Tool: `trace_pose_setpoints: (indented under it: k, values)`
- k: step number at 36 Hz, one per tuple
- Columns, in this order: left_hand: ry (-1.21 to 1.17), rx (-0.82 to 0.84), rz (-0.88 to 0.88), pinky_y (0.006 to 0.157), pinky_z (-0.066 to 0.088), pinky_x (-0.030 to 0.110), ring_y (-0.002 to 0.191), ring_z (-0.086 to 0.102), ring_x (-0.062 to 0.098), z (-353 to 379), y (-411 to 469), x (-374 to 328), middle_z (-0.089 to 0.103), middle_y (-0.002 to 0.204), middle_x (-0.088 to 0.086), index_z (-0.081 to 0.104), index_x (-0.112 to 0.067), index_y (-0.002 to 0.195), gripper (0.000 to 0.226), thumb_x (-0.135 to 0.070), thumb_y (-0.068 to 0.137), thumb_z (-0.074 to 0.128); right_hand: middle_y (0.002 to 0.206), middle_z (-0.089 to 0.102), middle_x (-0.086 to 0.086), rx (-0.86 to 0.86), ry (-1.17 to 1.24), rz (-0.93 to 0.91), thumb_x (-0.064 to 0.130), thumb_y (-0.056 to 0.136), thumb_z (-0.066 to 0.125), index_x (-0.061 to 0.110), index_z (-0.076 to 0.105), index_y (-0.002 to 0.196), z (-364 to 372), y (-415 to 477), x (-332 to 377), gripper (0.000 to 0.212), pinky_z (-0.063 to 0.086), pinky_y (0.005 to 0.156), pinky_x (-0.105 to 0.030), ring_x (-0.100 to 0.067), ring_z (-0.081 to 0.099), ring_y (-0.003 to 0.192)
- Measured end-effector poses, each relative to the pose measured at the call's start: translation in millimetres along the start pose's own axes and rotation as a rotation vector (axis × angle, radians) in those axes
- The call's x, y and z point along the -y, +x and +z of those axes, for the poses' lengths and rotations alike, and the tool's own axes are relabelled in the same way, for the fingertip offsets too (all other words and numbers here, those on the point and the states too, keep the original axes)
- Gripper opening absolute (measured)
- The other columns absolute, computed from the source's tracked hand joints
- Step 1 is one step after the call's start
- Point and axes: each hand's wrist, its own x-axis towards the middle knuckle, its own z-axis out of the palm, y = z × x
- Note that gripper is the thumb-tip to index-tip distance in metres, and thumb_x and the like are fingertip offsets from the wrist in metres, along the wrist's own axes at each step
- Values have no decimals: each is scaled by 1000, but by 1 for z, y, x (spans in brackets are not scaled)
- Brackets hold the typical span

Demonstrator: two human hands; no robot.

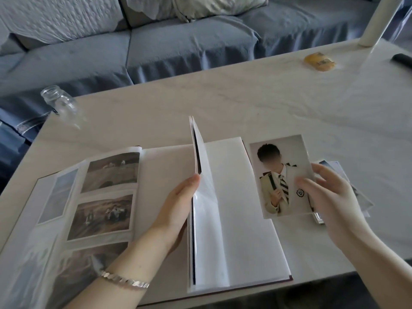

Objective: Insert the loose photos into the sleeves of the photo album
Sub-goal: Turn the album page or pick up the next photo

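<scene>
Left hand (178,208) fingers (191,181) curl round the standing pages (200,152) of the album (245,219); right hand (330,197) pinches a portrait photo (278,175) just right of the album, best slid in squarely to spare its corners

Table: white marble-veined top (267,103), under the left hand (176,210) and the right hand (330,197), running well beyond both.
Sofa: blue-grey quilted cover (189,41), past the table's far edge, ahead of the hands.
Pillow: pale and crumpled (200,5), on the sofa, far ahead of the hands.
Glass jar: clear (59,103), at the table corner, beyond and left of the left hand.
White cylinder: standing (376,21) far beyond the right hand, with a yellow object (320,61) near it.
Light: soft and even, with a faint sheen on the tabletop.
</scene>
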Motion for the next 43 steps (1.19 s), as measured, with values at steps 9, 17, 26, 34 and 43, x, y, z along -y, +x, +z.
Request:
trace_pose_setpoints:
  k: [9,17,26,34,43]
  values:
    - [-98,1,-77,74,48,26,78,64,17,15,3,-2,71,82,2,68,-19,87,30,-44,88,54,68,66,-6,88,147,205,2,87,52,13,62,74,11,6,-16,20,45,58,-29,-20,57,61]
    - [99,-114,117,90,41,20,94,59,6,8,6,-1,65,98,-7,63,-23,95,17,-31,96,49,83,63,-11,145,209,365,1,91,47,9,57,77,17,13,-27,19,44,51,-27,-19,58,69]
    - [814,-371,255,101,26,18,136,30,20,-38,0,26,28,150,6,21,-20,147,71,-6,88,60,85,69,-9,90,259,405,1,89,46,8,58,73,12,17,-39,21,45,55,-27,-19,65,74]
    - [974,-49,518,105,-7,11,145,1,11,48,-2,26,6,157,-4,20,-20,148,68,-34,91,55,82,67,-15,-30,250,329,2,87,48,10,61,71,4,20,-39,22,42,63,-31,-27,58,72]
    - [1191,8,52,111,-15,45,137,-30,38,115,24,22,-32,148,22,-21,-9,146,99,-49,91,50,52,62,3,-79,227,283,-1,84,49,16,59,67,-14,16,-29,27,34,50,-22,-18,52,52]
